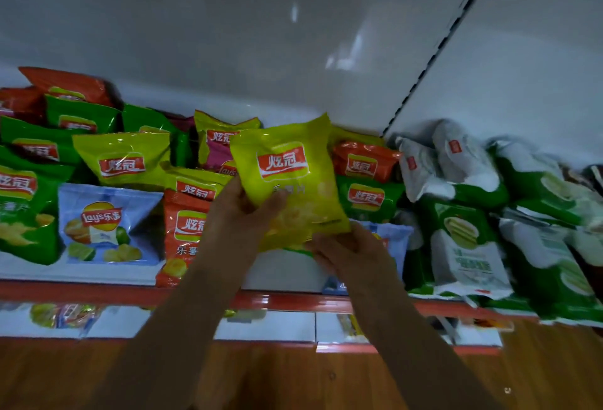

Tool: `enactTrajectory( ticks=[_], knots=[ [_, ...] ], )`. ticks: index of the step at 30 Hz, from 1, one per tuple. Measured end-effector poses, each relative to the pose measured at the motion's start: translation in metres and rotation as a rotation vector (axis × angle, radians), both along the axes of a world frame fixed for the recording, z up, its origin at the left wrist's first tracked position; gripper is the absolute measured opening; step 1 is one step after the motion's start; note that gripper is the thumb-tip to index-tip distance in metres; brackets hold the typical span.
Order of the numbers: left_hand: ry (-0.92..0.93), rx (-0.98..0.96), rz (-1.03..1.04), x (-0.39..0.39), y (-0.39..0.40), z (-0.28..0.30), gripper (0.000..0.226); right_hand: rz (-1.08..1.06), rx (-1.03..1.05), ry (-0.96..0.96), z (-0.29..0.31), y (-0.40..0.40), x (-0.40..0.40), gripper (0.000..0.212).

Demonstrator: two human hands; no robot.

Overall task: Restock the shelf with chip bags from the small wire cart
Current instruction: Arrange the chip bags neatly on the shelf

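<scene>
Hands raised, forearms reaching up and forward to the shelf (130, 292). Left hand (243, 210) grips the yellow chip bag (287, 178) at its lower left side, thumb across the front. Right hand (347, 251) pinches the bag's bottom right corner from below. Bag held upright, slightly tilted, in front of the stacked red, green and yellow bags; blue bag (107, 223) stands well left.
</scene>
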State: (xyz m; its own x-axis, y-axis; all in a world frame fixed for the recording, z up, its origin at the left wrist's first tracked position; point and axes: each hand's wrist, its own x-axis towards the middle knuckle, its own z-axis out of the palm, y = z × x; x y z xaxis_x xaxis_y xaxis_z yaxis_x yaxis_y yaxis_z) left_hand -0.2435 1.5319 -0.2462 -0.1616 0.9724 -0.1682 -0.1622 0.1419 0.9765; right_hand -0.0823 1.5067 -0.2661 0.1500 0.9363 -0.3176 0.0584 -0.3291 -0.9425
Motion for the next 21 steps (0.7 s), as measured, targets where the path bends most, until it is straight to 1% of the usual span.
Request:
enactTrajectory(
  ticks=[1, 3, 4, 5, 7, 8, 10, 11, 12, 15, 17, 19, 21],
  knots=[
    [0.087, 0.001, -0.033, -0.008, 0.001, -0.006, 0.024, -0.020, 0.041, -0.190, 0.001, -0.001, 0.007, 0.019],
    [0.258, -0.020, -0.141, -0.018, -0.001, -0.018, 0.029, -0.028, 0.156, -0.564, 0.006, -0.008, 0.019, 0.045],
    [0.374, -0.032, -0.205, -0.018, -0.004, -0.024, 0.033, -0.002, 0.211, -0.666, 0.007, -0.012, 0.023, 0.055],
    [0.506, -0.031, -0.270, -0.015, -0.007, -0.031, 0.035, 0.047, 0.253, -0.720, 0.005, -0.016, 0.024, 0.064],
    [0.777, 0.068, -0.309, -0.004, -0.016, -0.042, 0.033, 0.182, 0.296, -0.760, -0.008, -0.024, 0.021, 0.080],
    [0.908, 0.145, -0.282, 0.002, -0.021, -0.046, 0.031, 0.253, 0.314, -0.780, -0.016, -0.027, 0.018, 0.087],
    [1.115, 0.213, -0.196, 0.012, -0.027, -0.052, 0.032, 0.351, 0.372, -0.820, -0.030, -0.029, 0.012, 0.094],
    [1.149, 0.206, -0.132, 0.016, -0.030, -0.055, 0.035, 0.373, 0.404, -0.833, -0.034, -0.030, 0.008, 0.097],
    [1.133, 0.163, -0.090, 0.019, -0.034, -0.056, 0.040, 0.385, 0.428, -0.853, -0.036, -0.031, 0.005, 0.099],
    [0.917, -0.013, -0.046, 0.029, -0.046, -0.064, 0.055, 0.392, 0.446, -0.915, -0.042, -0.038, 0.000, 0.103],
    [0.830, -0.073, -0.023, 0.032, -0.051, -0.071, 0.060, 0.393, 0.449, -0.979, -0.049, -0.044, 0.000, 0.096],
    [0.810, -0.092, -0.004, 0.030, -0.053, -0.075, 0.066, 0.419, 0.446, -1.042, -0.054, -0.046, 0.001, 0.089],
    [0.824, -0.089, 0.008, 0.030, -0.057, -0.074, 0.072, 0.410, 0.448, -1.121, -0.056, -0.046, 0.001, 0.088]
  ],
)
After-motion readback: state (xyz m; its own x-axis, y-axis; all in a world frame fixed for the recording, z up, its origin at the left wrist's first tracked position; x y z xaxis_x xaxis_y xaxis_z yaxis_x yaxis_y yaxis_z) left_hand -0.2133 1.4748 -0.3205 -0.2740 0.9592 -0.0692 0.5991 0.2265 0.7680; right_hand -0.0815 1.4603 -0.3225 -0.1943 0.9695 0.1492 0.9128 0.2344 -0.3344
